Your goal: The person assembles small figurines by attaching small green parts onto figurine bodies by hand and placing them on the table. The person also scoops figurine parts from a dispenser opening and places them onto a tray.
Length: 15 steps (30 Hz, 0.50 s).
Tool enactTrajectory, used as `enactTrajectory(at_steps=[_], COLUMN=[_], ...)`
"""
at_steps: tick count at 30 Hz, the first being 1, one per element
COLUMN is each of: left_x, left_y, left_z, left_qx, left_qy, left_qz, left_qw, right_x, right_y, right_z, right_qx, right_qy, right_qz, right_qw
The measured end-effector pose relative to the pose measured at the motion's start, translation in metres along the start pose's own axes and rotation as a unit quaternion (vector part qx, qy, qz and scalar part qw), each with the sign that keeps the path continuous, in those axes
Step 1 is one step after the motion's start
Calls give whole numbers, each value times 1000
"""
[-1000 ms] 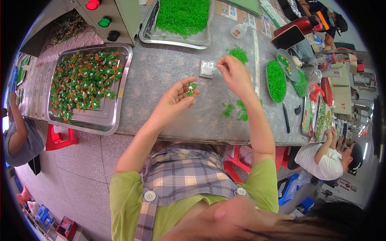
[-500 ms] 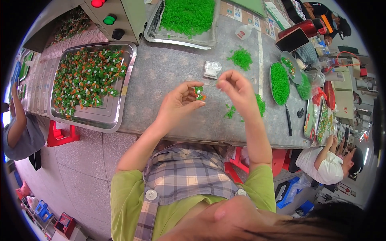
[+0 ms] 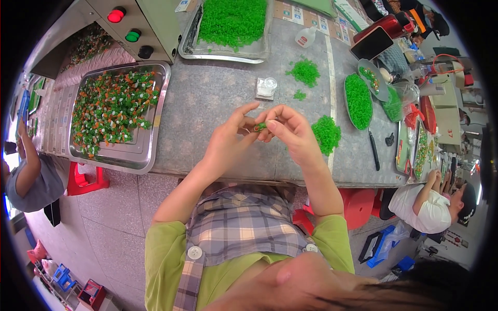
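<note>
Both hands are on it here, and from my far end I'd call this close fingertip work on one small piece: the piece (image 3: 260, 126), green with a touch of orange, sits above the table (image 3: 207, 103) between them. My left hand (image 3: 228, 140) pinches it by the thumb, forefinger lifted clear; my right hand (image 3: 293, 135) closes thumb and curled fingers on the other side. Which grip bears more, I can't tell. Next move, I judge, calls for one steady pinch while the other makes a fine adjustment, since a slip could drop something this tiny!

Out on the surface, grey and mottled: a near pile (image 3: 326, 135) of green bits just beside my right wrist, a far pile (image 3: 304, 71) beyond, a small dish (image 3: 265, 88) ahead. Left, a tray (image 3: 137, 147) heaped with green, orange and white pieces; at the top, another tray (image 3: 228, 57) of green. And the room: red stool (image 3: 358, 207) under the edge, speckled floor (image 3: 109, 217), co-workers either side, one in white (image 3: 420, 207), one in grey (image 3: 33, 179)
</note>
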<state>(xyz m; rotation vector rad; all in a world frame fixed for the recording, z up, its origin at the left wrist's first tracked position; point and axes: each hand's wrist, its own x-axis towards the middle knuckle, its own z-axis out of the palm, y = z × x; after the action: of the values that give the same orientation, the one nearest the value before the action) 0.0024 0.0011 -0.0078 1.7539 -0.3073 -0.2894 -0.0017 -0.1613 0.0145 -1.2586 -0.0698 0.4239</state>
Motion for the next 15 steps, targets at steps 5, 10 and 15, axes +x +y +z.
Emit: enactTrajectory(at_steps=[5, 10, 15], left_x=[-1, -5, -4], left_y=[-19, -16, -9], left_z=[-7, 5, -1], left_qx=[-211, -347, -299], left_qy=[-23, -58, -66], left_qz=[-59, -138, -125], left_qw=[975, 926, 944], right_x=[-12, -20, -23], right_y=[8, 33, 40], right_z=[-4, 0, -3], right_qx=[18, -22, 107], right_qy=[-26, -19, -1], right_qz=[-138, -181, -99], right_qw=[990, 983, 989])
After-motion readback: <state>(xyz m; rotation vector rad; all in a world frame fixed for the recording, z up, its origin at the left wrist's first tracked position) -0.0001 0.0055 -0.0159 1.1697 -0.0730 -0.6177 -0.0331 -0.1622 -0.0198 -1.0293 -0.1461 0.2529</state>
